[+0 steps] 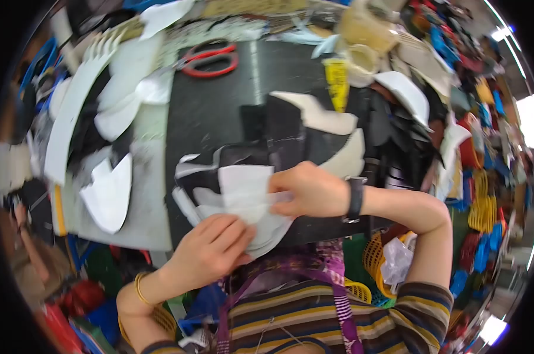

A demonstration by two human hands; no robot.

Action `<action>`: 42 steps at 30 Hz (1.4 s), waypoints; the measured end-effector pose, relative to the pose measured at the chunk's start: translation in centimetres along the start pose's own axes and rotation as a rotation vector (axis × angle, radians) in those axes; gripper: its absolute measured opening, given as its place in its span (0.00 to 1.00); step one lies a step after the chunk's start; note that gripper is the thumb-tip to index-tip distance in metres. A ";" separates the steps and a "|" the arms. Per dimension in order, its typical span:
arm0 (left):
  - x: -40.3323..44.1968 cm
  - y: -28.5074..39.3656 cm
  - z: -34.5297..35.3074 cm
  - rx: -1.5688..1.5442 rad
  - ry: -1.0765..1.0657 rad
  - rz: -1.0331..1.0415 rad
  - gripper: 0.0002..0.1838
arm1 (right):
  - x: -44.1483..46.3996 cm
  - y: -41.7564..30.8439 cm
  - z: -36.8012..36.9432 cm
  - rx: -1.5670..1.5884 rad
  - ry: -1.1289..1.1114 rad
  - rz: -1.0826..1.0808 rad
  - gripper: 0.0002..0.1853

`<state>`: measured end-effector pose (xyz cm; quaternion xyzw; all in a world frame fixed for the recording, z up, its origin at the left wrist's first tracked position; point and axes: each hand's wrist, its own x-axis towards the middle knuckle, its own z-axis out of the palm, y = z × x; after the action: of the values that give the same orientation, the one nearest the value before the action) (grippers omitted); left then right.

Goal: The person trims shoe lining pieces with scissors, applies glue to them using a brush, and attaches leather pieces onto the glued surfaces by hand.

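Observation:
A white cut piece (pixel 245 186) lies at the front of the black mat (pixel 211 124), between my two hands. My left hand (pixel 206 249), with a gold bangle at the wrist, has its fingers bent together on the lower left of the piece. On the right edge, my right hand (pixel 305 190) pinches the white material between thumb and fingers; a black watch is on that wrist. Under and around my hands are more pale and black cut pieces (pixel 196 168). Cream-edged black pieces (pixel 320 118) lie just beyond them.
Red-handled scissors (pixel 211 64) rest at the mat's back left. White pieces (pixel 109 194) lie on the left of the table. A yellow-labelled item (pixel 337 84), a beige container (pixel 361 56) and stacked black pieces (pixel 399 147) stand right. Another person's arm (pixel 34 248) shows far left.

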<state>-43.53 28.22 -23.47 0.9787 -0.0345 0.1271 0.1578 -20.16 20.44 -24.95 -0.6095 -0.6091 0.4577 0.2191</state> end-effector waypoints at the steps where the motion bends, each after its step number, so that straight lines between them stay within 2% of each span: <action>1: -0.6 -0.2 0.7 -0.006 -0.033 -0.024 0.25 | -0.3 -0.2 0.3 -0.121 0.073 -0.013 0.12; 5: -1.1 -1.1 0.8 0.060 -0.139 -0.019 0.29 | -2.3 -0.5 -1.6 -0.521 0.364 -0.138 0.08; 6: -1.3 -1.6 0.9 0.032 -0.118 -0.020 0.30 | -3.1 1.7 -4.2 -0.666 0.464 -0.371 0.07; 7: -1.6 -1.9 1.3 -0.003 -0.102 -0.029 0.31 | -4.2 1.7 -7.8 -0.770 0.739 -0.205 0.04; 8: -2.2 -2.2 1.7 -0.039 -0.093 -0.043 0.32 | -5.2 2.9 -10.8 -1.051 0.767 0.105 0.07; 9: -3.1 -2.5 2.5 -0.054 -0.062 -0.042 0.32 | -6.2 3.6 -13.7 -1.044 0.780 0.543 0.14; 10: -3.1 -2.4 3.1 -0.070 -0.035 -0.008 0.31 | -7.9 6.4 -15.1 -1.209 0.769 0.475 0.18; 11: -2.9 -2.6 3.2 -0.075 -0.015 -0.003 0.31 | -9.7 11.6 -16.9 -1.204 0.717 0.522 0.17; 12: -3.1 -2.8 3.0 -0.070 -0.004 -0.017 0.30 | -11.0 15.1 -18.5 -1.191 0.529 0.642 0.16; 13: -3.0 -2.8 3.2 -0.065 0.035 0.004 0.29 | -10.7 13.7 -18.4 -1.264 0.460 0.723 0.11; 14: -3.0 -2.7 3.4 -0.058 0.075 0.019 0.28 | -10.9 14.4 -18.8 -1.254 0.639 0.670 0.12; 15: -3.4 -2.8 3.7 -0.064 0.124 0.030 0.27 | -10.9 13.0 -18.6 -1.174 0.761 0.436 0.13; 16: -3.6 -3.0 3.8 -0.074 0.180 0.068 0.26 | -11.9 16.3 -20.7 -1.163 0.859 0.264 0.15; 18: -4.0 -3.0 3.2 -0.093 0.214 0.025 0.22 | -12.8 16.3 -23.1 -1.134 0.598 0.474 0.17; 21: -4.0 -3.3 2.4 0.023 0.233 0.015 0.18 | -13.7 13.4 -24.5 -0.846 0.439 0.730 0.18; 24: -5.3 -4.6 2.6 0.031 0.255 -0.086 0.16 | -19.6 17.4 -29.9 -1.332 0.627 0.657 0.17; 25: -4.1 -4.7 1.7 -0.022 0.393 -0.231 0.15 | -19.9 15.0 -28.8 -1.240 0.842 0.520 0.17; 26: -3.2 -4.9 0.9 -0.109 0.393 -0.345 0.15 | -20.1 12.3 -27.6 -1.142 1.034 0.349 0.17; 27: -2.4 -5.2 0.1 -0.198 0.390 -0.461 0.15 | -18.9 8.9 -25.4 -1.069 1.160 0.195 0.17; 28: -2.0 -5.5 -0.2 -0.286 0.383 -0.573 0.15 | -16.5 5.1 -21.4 -1.023 1.189 0.098 0.17; 29: -1.8 -5.8 0.2 -0.260 0.384 -0.574 0.16 | -13.9 1.9 -17.0 -1.015 1.156 0.040 0.19; 30: -1.8 -5.9 0.4 -0.264 0.371 -0.559 0.16 | -11.0 -0.5 -12.5 -1.031 1.030 0.012 0.21; 32: -1.8 -5.9 0.8 -0.274 0.344 -0.530 0.15 | -6.8 -1.7 -5.9 -0.945 0.630 -0.120 0.22; 33: -1.7 -6.0 0.9 -0.281 0.349 -0.522 0.15 | -4.5 -3.0 -3.2 -0.790 0.476 -0.403 0.20; 34: -1.6 -6.1 0.9 -0.283 0.353 -0.515 0.14 | -2.9 -2.5 -1.3 -0.763 0.430 -0.532 0.17; 35: -1.5 -6.3 0.8 -0.283 0.357 -0.510 0.14 | -2.0 -2.6 -0.3 -0.688 0.414 -0.493 0.16; 39: -1.0 -6.4 0.0 -0.272 0.176 -0.429 0.12 | -1.2 -2.3 1.3 -0.041 0.415 -0.401 0.19; 42: -0.6 -6.7 -0.2 -0.292 0.118 -0.438 0.11 | -0.7 -1.8 3.0 0.126 0.507 -0.386 0.23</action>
<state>-43.42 34.69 -25.46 0.9206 0.1692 0.1403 0.3227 -23.53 19.21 -24.75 -0.5626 -0.6100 0.2780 0.4838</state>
